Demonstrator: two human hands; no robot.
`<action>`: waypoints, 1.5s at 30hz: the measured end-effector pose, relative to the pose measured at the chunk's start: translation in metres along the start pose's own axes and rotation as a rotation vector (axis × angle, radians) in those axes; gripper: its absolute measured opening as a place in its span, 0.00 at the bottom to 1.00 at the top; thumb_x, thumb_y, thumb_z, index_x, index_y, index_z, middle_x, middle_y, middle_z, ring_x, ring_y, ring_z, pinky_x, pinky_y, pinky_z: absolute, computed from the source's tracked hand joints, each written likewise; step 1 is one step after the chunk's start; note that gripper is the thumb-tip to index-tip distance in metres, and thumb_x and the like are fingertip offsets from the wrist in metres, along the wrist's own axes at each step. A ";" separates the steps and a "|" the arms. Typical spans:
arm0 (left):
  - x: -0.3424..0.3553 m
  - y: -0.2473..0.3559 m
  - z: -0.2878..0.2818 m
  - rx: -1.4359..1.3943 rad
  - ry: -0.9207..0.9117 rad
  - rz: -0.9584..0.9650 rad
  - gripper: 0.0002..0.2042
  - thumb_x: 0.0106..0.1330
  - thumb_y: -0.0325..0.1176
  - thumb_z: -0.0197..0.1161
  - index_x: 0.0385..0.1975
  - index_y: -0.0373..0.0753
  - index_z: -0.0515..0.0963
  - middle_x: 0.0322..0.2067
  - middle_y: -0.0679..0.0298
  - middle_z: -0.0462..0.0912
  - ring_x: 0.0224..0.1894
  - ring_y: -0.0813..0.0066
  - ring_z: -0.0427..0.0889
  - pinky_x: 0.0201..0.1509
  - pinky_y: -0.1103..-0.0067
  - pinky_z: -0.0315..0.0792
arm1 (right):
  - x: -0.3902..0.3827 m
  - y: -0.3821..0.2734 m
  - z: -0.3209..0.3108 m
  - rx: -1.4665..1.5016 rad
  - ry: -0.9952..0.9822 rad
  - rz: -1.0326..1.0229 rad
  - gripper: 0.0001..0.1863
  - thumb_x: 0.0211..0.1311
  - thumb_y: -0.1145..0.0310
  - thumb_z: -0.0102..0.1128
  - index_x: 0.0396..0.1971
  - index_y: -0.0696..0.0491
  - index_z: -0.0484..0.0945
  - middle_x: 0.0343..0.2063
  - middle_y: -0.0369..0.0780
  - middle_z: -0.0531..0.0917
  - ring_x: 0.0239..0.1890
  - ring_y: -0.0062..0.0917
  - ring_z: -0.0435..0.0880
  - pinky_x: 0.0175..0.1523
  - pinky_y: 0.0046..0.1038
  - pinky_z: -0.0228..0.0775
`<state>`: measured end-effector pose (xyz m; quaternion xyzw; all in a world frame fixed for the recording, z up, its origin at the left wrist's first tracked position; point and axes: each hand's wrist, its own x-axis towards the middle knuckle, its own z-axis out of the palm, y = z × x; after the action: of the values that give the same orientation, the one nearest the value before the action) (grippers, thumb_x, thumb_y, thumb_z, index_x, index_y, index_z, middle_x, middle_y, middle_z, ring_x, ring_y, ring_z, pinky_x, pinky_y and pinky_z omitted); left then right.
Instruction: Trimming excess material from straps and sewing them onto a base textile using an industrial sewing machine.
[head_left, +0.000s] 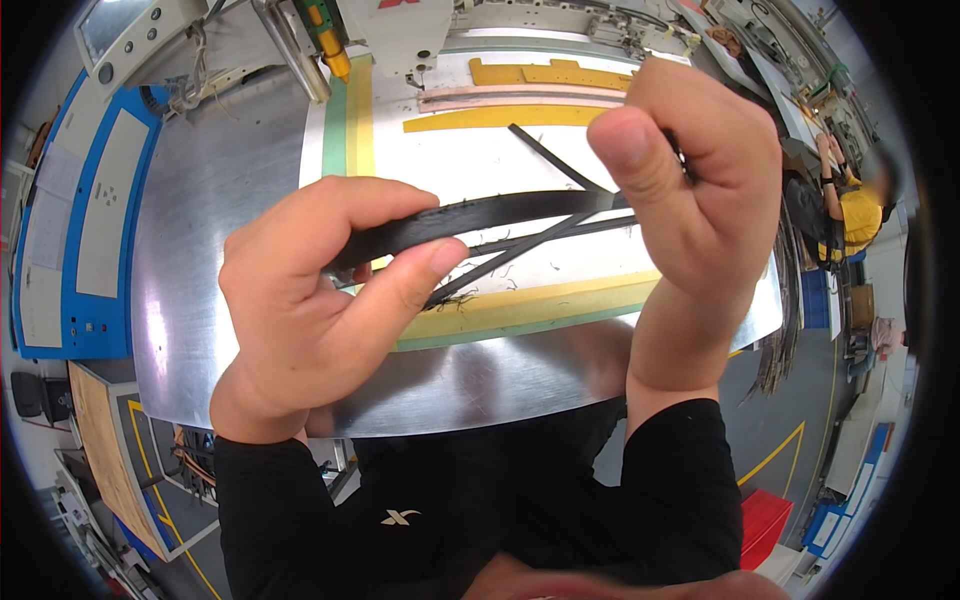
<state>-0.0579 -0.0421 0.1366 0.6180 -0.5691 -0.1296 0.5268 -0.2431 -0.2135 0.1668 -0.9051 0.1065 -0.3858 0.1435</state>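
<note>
So I've got a few black strips (pixel 535 237) held up over a white board (pixel 447 161) on a metal table (pixel 205 220), and I'm working them between both hands. My left hand (pixel 310 270) is pinching the wide strip (pixel 500 211), thumb underneath and fingers on top. My right hand (pixel 705 175) is curled closed near the other end. Black shows between its thumb and forefinger, so I reckon it's gripping, but I honestly can't tell which strand it has, since they all vanish behind my thumb and palm.

There's a skinny loose tail (pixel 552 157) sticking up and away to the left, just beside my right thumb, and thinner strips crossing underneath the wide one. That crossover is where I'd be fussy. Best bet imo: keep the left pinch firm and flat so the wide strip doesn't twist, sort out the strand you want before pulling, then pull slow and steady along its length. Yank sideways and you'll probably stretch or tear an edge.

Also watch the dark scraps (pixel 457 300) on the board near the yellow border (pixel 545 300). I'd hold the strips clear of those so nothing sticks.
</note>
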 end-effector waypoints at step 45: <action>0.000 -0.009 -0.002 0.143 -0.086 0.162 0.12 0.51 0.26 0.76 0.34 0.31 0.84 0.27 0.63 0.85 0.26 0.82 0.76 0.30 0.85 0.67 | 0.007 -0.011 0.033 0.065 0.115 -0.177 0.11 0.53 0.72 0.68 0.21 0.58 0.74 0.20 0.36 0.76 0.22 0.23 0.72 0.28 0.23 0.61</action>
<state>-0.0512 -0.0429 0.1306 0.6000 -0.6470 -0.0720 0.4651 -0.2133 -0.1992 0.1533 -0.8823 0.0219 -0.4514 0.1318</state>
